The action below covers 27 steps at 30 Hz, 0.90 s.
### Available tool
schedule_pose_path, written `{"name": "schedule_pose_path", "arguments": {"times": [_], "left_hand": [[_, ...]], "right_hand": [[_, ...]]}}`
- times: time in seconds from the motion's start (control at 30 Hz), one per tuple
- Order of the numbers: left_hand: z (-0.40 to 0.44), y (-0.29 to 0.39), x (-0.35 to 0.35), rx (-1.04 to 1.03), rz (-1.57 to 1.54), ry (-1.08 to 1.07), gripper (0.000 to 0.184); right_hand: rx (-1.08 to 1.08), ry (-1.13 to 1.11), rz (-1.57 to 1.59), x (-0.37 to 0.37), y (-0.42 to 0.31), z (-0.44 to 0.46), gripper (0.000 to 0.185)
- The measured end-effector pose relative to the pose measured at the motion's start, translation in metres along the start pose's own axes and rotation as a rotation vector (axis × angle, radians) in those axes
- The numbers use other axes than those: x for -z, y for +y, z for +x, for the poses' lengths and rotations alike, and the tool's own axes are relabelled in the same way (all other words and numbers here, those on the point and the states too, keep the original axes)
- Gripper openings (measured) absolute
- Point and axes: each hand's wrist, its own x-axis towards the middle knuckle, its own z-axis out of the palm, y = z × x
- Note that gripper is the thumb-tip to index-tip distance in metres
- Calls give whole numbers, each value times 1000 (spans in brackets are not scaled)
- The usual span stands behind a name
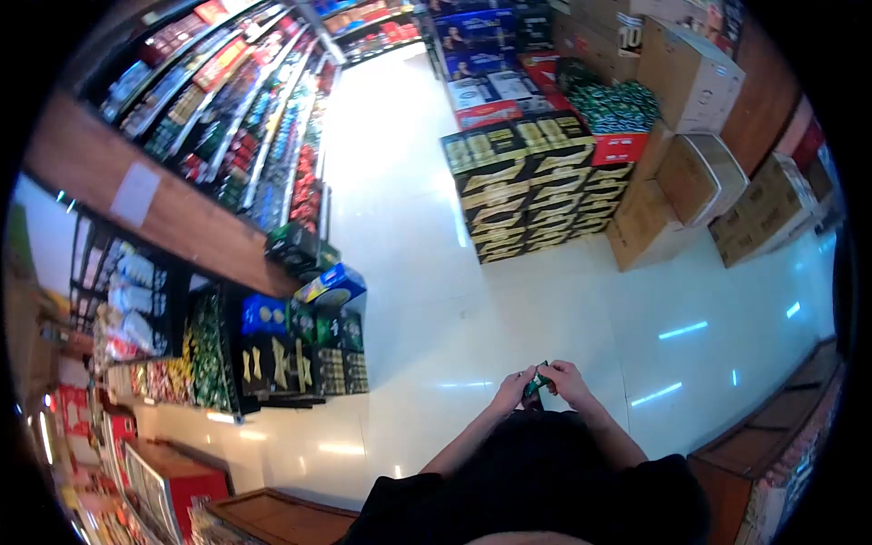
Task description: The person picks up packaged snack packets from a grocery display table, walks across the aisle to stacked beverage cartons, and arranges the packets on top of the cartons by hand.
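Close to my body, both hands meet on a small shiny green packet (537, 379), its print too small to read. My left hand (514, 391) has its fingers closed on the packet's left side. On the other side, my right hand (567, 381) pinches the packet's upper right part. Fingers cover much of it, so I cannot tell whether it is torn. Something dark shows just below the packet between the hands, too small to make out.
Stacked black-and-gold cartons (531, 195) stand ahead, with green packets (613, 106) piled in a red box. Brown cardboard boxes (654, 227) are at the right. Stocked shelves (245, 118) and a display of cartons (300, 359) line the left. Wooden counters (772, 418) flank me.
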Motion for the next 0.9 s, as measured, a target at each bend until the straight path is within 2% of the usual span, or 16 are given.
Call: {"name": "schedule_pose_path", "arguments": {"times": [0.1,0.13,0.23,0.37,0.5,0.67,0.8,0.9], "left_hand": [[57,25,-12,100,7,-132,49],[74,35,-14,116,36,-247,49],[117,64,-35,42,168,-290,44],[162,114,-49,-46,355,-524,33],[208,130,-65,-19,373,-624,32],[246,142,-86,83,327,-599,32],[278,155,-100,67,232,-488,32],[308,173,-104,-30,170,-348,30]], "right_hand": [[43,94,34,38,-29,22,25],[62,139,39,51,-36,27,24],[73,265,77,82,-50,27,24],[33,413,143,107,-68,33,26],[32,483,160,134,-79,49,28],[39,487,112,175,-107,85,30],[20,437,-81,216,-128,140,33],[74,331,-151,242,-149,186,32]]}}
